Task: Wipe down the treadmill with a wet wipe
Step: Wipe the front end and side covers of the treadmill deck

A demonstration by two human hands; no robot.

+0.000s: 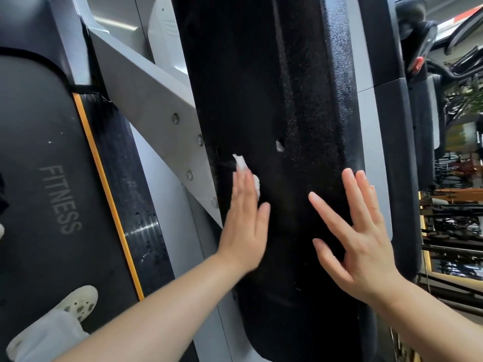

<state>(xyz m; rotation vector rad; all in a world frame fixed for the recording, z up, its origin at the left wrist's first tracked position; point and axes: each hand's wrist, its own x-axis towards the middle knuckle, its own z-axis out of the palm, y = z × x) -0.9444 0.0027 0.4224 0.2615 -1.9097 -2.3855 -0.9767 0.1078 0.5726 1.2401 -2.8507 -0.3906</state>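
The wet wipe (244, 169) was pressed flat against the black textured panel (295, 74) of the treadmill (146, 82) by the left hand (244, 226), its fingers held straight. The right hand (363, 236) was spread open beside it on the same panel, and nothing was held in it.
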